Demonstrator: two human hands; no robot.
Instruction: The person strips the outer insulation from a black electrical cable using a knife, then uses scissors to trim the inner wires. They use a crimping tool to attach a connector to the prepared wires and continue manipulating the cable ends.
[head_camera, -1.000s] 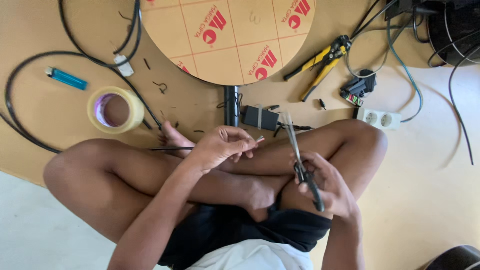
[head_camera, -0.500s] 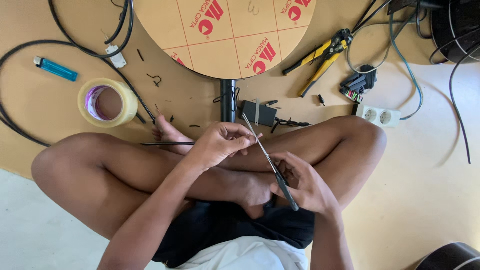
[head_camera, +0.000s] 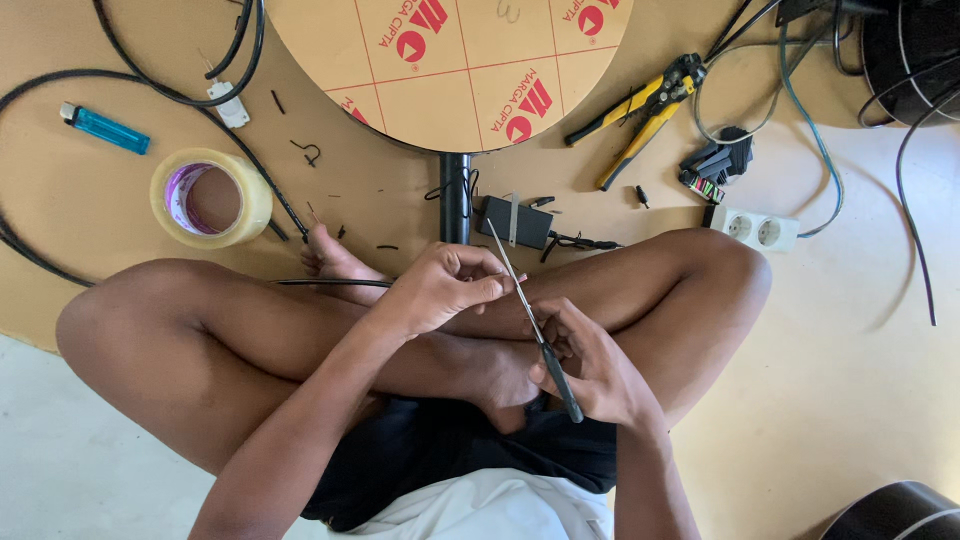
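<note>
Currently our left hand (head_camera: 440, 290) pinches a thin black cable (head_camera: 330, 283) that runs left over the crossed legs. Our right hand (head_camera: 590, 365) grips black-handled steel scissors (head_camera: 530, 315), blades up beside the left fingertips (head_camera: 490, 290).

Left hand (head_camera: 440, 290) pinches cable (head_camera: 330, 283); right hand (head_camera: 590, 365) grips scissors (head_camera: 530, 315).

One head-worn camera looks straight down, close over the crossed legs (head_camera: 300, 330) and floor (head_camera: 860, 330).
</note>
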